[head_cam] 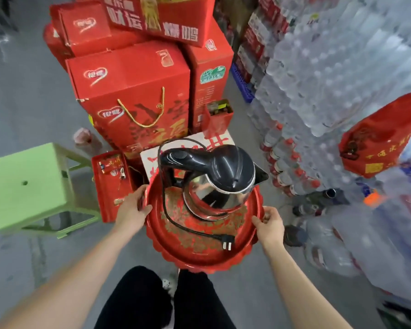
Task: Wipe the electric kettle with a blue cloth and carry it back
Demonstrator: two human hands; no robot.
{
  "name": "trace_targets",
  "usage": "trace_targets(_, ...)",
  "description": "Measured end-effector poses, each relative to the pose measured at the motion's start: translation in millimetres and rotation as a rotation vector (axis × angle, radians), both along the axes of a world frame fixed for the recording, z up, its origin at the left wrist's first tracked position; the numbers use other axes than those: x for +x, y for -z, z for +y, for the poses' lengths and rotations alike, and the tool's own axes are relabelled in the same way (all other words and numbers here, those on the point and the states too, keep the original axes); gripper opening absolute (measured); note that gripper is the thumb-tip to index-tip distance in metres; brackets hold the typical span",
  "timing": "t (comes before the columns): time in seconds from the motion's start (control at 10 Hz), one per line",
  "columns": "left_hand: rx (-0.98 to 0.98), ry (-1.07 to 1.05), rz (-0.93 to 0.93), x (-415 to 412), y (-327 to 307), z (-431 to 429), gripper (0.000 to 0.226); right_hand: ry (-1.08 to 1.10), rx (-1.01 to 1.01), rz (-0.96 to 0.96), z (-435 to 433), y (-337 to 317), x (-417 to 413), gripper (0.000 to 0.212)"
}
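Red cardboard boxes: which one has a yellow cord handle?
The large red cardboard box just left of the green-labelled box; the others show no handle.

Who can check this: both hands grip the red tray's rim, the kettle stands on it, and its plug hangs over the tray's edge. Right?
Not quite. The head view shows the plug lying on the tray, inside its rim, not hanging over the edge. The rest holds: left hand and right hand grip the rim, and the kettle stands on the tray.
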State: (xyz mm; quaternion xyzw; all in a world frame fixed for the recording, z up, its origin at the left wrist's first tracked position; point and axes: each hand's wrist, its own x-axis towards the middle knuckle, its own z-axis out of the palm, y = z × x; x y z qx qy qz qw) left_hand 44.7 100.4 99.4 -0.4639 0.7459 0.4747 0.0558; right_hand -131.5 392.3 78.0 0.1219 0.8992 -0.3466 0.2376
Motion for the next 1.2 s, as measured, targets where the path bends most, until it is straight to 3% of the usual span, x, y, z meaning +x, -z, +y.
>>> trace_targets(0.1,-0.004,0.097,-0.074,-28.5,43.8,-41.6,0.059,0.051,0.032,-0.044,-22.9,22.9,-12.9,0.029)
trace_targets(0.6,-0.231,0.515,-0.018,-153.8,185.2,-160.6,0.064,0.387,0.038,-0.075,-114.7,151.3,-13.9,0.023)
trace_targets(1.0,-0.31,0.51,0.066,-160.9,210.7,-171.1,0.057,0.428,0.033,-0.073,-134.4,170.1,-4.1,0.024)
trace_targets(1.1,-0.274,0.516,0.067,-160.8,205.1,-174.2,0.057,0.365,0.045,-0.12,-134.9,163.5,-4.0,0.031)
trace_targets(1.2,-0.263,0.54,0.011,-155.6,197.8,-178.4,0.054,0.405,0.054,-0.027,-127.4,153.1,-13.8,0.055)
